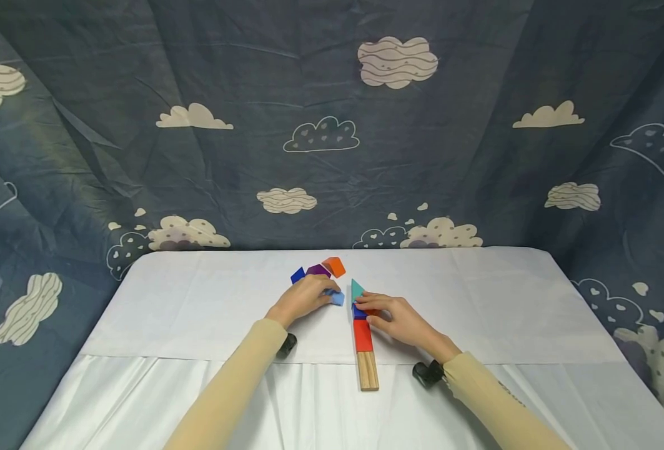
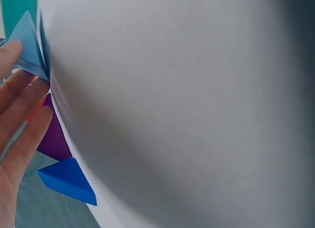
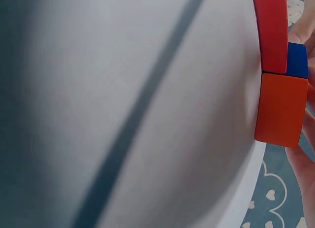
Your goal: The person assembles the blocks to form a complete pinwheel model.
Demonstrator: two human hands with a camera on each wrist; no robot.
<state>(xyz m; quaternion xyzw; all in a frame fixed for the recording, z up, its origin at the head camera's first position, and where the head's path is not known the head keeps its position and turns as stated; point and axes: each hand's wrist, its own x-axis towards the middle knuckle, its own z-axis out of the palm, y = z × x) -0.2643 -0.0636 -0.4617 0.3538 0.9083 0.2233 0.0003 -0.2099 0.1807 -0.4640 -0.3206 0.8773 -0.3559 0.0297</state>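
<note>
My left hand [image 1: 303, 297] pinches a light blue block [image 1: 337, 299], which looks triangular in the left wrist view [image 2: 30, 49], with the thumb on its face. A short column runs away from me: a wooden block [image 1: 368, 371], a red block [image 1: 363, 336], a dark blue block [image 1: 359, 312] and a teal triangle [image 1: 356, 290]. At the blue block, my right hand [image 1: 401, 320] has thumb and fingers round an orange block, partly covered in the head view. The right wrist view shows this orange block [image 3: 281, 110] against the red [image 3: 273, 31] and blue [image 3: 297, 60] ones.
Beyond my left hand lie another dark blue block [image 1: 298, 275], a purple block [image 1: 318, 270] and a second orange block [image 1: 334, 267]. White cloth [image 1: 197, 306] covers the table; a dark curtain with clouds [image 1: 320, 62] hangs behind its far edge.
</note>
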